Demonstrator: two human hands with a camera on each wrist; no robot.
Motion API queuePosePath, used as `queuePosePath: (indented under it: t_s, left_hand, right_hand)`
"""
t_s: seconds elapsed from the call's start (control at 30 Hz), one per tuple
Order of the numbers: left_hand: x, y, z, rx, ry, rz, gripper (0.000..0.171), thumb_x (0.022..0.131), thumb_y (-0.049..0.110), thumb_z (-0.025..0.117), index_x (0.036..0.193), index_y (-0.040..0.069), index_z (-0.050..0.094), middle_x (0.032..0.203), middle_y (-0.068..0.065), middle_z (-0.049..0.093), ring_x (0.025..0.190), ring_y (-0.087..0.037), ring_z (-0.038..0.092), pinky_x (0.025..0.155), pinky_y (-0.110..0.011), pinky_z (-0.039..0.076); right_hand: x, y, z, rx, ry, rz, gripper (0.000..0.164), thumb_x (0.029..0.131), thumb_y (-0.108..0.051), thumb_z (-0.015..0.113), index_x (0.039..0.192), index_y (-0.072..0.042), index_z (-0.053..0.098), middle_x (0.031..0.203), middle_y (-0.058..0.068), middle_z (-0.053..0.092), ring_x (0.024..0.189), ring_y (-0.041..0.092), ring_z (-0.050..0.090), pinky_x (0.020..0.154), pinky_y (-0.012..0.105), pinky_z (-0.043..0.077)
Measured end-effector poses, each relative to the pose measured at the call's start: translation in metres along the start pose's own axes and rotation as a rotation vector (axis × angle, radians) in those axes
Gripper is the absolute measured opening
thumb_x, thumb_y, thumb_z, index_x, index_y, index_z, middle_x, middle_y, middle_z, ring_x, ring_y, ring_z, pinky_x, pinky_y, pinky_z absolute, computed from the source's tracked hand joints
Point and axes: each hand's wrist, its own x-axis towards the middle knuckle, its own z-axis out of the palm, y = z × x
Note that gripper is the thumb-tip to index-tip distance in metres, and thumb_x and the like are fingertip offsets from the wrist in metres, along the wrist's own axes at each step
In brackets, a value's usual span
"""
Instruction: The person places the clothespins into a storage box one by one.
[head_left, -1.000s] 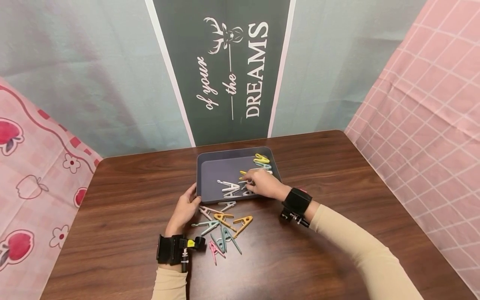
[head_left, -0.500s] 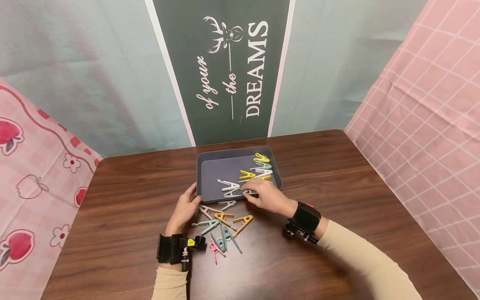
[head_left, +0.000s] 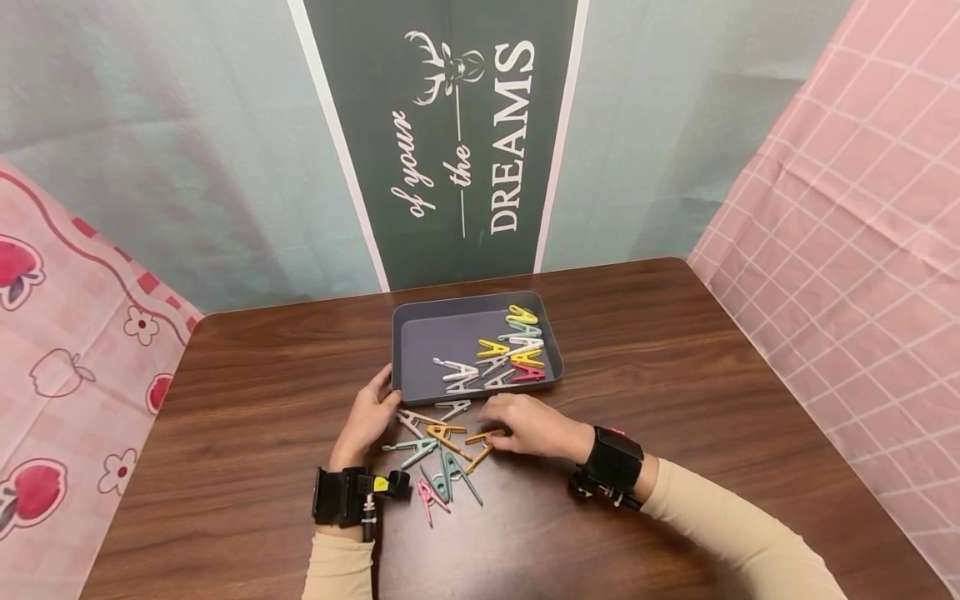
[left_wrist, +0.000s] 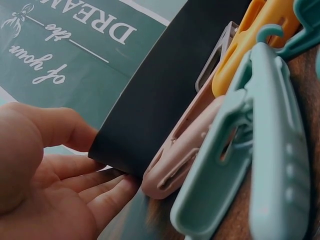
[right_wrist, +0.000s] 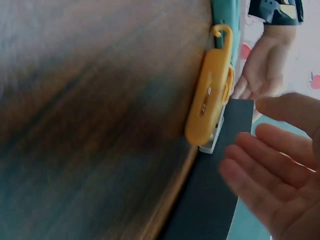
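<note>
At the near left corner of the grey tray [head_left: 427,342], my left hand [head_left: 367,421] grips the wall; the left wrist view has the thumb and fingers [left_wrist: 70,172] meeting at that corner. My right hand [head_left: 532,425] hovers just in front of the tray, over an orange clothespin [head_left: 478,460] that it partly covers. In the right wrist view its fingers are spread and loosely bent, apart from the orange clothespin. Beside it lie another orange clothespin [head_left: 441,432], a mint clothespin [head_left: 420,450], a teal clothespin [head_left: 452,471] and a pink clothespin [head_left: 430,502].
Several clothespins stand along the tray's right and near side, among them a yellow clothespin [head_left: 522,315], a red clothespin [head_left: 529,372] and a white clothespin [head_left: 457,369]. Against the near wall lie a grey clothespin [head_left: 453,408] and a pale pink clothespin [head_left: 411,421].
My right hand has come out of the tray and down to the orange clothespin on the table, uncovering the red clothespin inside the tray. The left hand stays at the tray's corner.
</note>
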Motion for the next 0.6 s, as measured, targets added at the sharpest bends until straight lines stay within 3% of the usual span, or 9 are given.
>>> queuePosePath:
  t_s: [0.23, 0.6]
  left_hand:
    - [0.000, 0.000, 0.000, -0.012, -0.003, -0.004, 0.060, 0.098, 0.001, 0.041, 0.153, -0.003, 0.016, 0.154, -0.030, 0.028, 0.143, -0.041, 0.033, 0.115, -0.052, 0.035]
    - [-0.001, 0.000, 0.000, -0.006, -0.005, 0.000, 0.060, 0.098, 0.001, 0.040, 0.153, -0.003, 0.016, 0.156, -0.029, 0.027, 0.143, -0.041, 0.032, 0.115, -0.052, 0.035]
  right_hand:
    - [-0.002, -0.001, 0.010, -0.030, -0.103, 0.013, 0.035, 0.081, -0.023, 0.074, 0.112, -0.008, 0.070, 0.099, 0.001, 0.068, 0.086, 0.008, 0.060, 0.078, 0.022, 0.053]
    - [0.003, -0.004, 0.014, -0.108, -0.108, -0.004, 0.036, 0.077, -0.019, 0.076, 0.112, -0.010, 0.071, 0.101, 0.001, 0.068, 0.091, 0.011, 0.062, 0.083, 0.025, 0.054]
